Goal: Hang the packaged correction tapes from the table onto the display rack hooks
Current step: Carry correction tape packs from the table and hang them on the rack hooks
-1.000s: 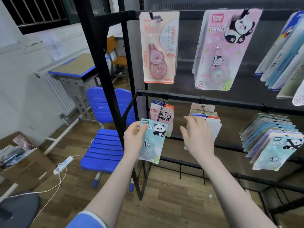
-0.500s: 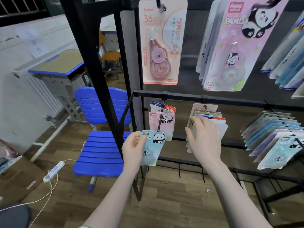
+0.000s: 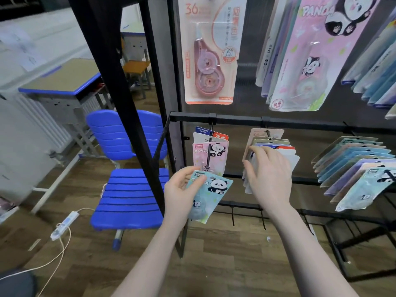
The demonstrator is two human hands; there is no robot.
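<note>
My left hand [image 3: 179, 192] grips a light-blue panda correction tape pack [image 3: 211, 195] by its left edge, just below a hook that carries a pink panda pack [image 3: 211, 156] and two packs behind it. My right hand [image 3: 269, 175] rests with fingers spread on a stack of packs [image 3: 272, 144] hanging on the neighbouring hook of the black display rack [image 3: 235, 119]. The stack's front cards are partly hidden by that hand. Further packs hang in a fan at the right [image 3: 353, 166].
Larger packs hang on the top row: an orange one [image 3: 210, 52] and a pink panda one [image 3: 310, 54]. A blue chair [image 3: 128, 179] stands left of the rack's black post [image 3: 120, 86]. A school desk [image 3: 62, 82] and a power strip [image 3: 64, 225] lie further left. Bare hooks [image 3: 232, 215] stick out on the bottom bar.
The view has come closer to the rack. My left hand has brought the light-blue pack up and right, nearer the pink pack's hook. My right hand stays on the stack.
</note>
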